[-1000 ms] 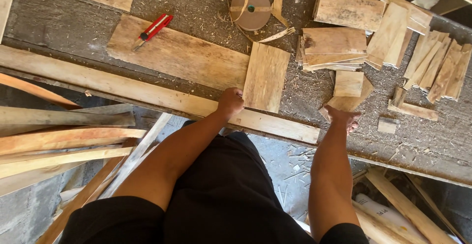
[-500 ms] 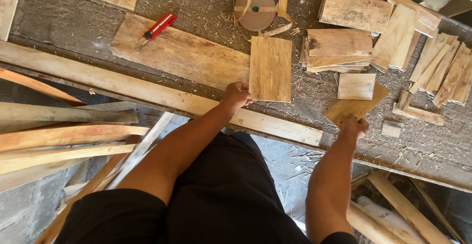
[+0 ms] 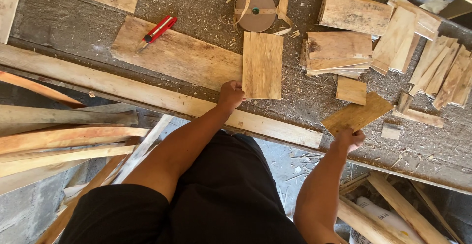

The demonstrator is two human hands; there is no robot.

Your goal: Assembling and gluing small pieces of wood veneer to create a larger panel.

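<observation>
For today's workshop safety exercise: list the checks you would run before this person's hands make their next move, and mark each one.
1. Left hand steadies the upright rectangular board: ok, grip at its lower corner.
2. Right hand holds the small tilted board: ok.
3. Red utility knife away from both hands: ok.
4. Knife blade retracted: cannot tell.
5. Bench top free of shavings: not ok.

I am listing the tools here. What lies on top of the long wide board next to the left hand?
A red utility knife lies on the long wide board, near its far left end. The upright panel held by the left hand meets its right end; whether they overlap cannot be seen.
</observation>
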